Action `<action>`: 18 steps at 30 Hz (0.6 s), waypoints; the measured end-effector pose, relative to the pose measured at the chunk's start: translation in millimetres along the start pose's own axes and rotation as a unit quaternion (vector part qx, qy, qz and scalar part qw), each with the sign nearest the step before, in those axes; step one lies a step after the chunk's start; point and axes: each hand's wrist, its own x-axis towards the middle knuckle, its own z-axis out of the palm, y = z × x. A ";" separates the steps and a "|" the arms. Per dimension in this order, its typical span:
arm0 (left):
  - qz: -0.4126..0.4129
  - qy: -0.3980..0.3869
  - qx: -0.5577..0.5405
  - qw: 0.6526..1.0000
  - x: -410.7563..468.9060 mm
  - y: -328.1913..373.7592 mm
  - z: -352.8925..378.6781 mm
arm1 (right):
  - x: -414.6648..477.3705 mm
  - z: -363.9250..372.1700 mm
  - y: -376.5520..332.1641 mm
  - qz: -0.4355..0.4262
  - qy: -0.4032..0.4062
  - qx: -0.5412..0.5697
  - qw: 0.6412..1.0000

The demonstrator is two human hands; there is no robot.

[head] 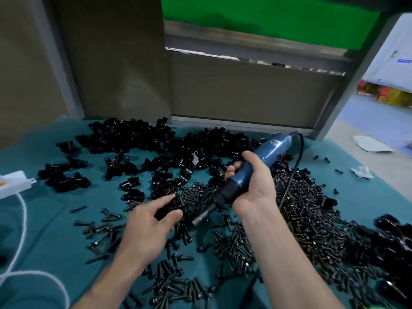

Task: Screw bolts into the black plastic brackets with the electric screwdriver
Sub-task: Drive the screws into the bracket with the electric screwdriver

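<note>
A head-worn view looked down on 2 bare forearms above a teal cloth (55, 237) strewn with black parts. Near the centre, the right hand (254, 181) was wrapped firmly round the blue barrel of the electric screwdriver (265, 155). The tool slanted from upper right to lower left, its dark metal nose (200, 217) just above the scattered bolts. Just left of that nose, the left hand (151, 224) pinched 1 black plastic bracket (171, 205) between thumb and fingers, low over the cloth. Whether a bolt already sat in it could not be told.

More brackets (138, 139) lay heaped across the upper middle of the frame. Loose bolts (307, 210) covered the lower centre and right. A white cord (22, 219) curved down the left edge.

The bracket looked light, rigid and glossy (so probably a little slippery). It seemed best held by its outer flanks, leaving the hole clear. The bolts appeared small and apt to roll, and easiest to take by the shank. The screwdriver looked the heaviest item, suited to a mid-barrel grip, and its black cable (298, 157) was likely to tug.
</note>
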 end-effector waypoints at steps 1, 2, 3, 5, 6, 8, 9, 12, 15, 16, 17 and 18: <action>-0.002 -0.003 0.009 1.000 -0.1 -0.7 -0.6 | 3.6 -0.3 3.2 -0.007 0.013 0.010 1.000; -0.002 -0.005 0.014 1.000 0.2 -2.1 -0.9 | 7.1 -0.8 5.8 -0.014 0.023 0.023 0.999; 0.000 -0.008 0.017 1.000 0.0 -3.4 -0.3 | 11.3 -1.5 8.0 -0.022 0.030 0.037 0.999; 0.006 -0.010 0.016 1.000 -0.4 -3.7 1.0 | 18.2 -3.3 11.3 -0.032 0.042 0.066 0.996; 0.010 -0.007 0.014 1.000 -0.1 -3.1 1.2 | 20.6 -4.0 13.2 -0.034 0.050 0.076 0.995; 0.013 -0.002 0.015 1.000 -0.1 -1.0 0.0 | 22.9 -6.3 17.8 -0.027 0.067 0.086 0.994; 0.009 0.000 0.014 1.000 -0.4 -0.6 -0.9 | 23.2 -7.0 19.9 -0.020 0.070 0.089 0.993; 0.001 0.000 0.001 1.000 -0.4 -2.1 -1.9 | 24.0 -9.2 22.6 -0.012 0.068 0.101 0.992; -0.008 0.004 -0.010 1.000 -1.7 -1.7 -2.0 | 26.1 -9.5 22.1 -0.013 0.064 0.112 0.992; -0.010 0.002 -0.014 1.000 -2.3 -1.5 -1.7 | 26.5 -9.2 21.8 -0.016 0.063 0.115 0.991; -0.011 0.000 -0.017 1.000 -2.9 -2.1 -1.5 | 26.8 -8.6 21.8 -0.018 0.061 0.116 0.991; -0.010 -0.001 -0.018 1.000 -3.2 -2.6 -1.1 | 26.8 -8.2 21.7 -0.020 0.061 0.114 0.991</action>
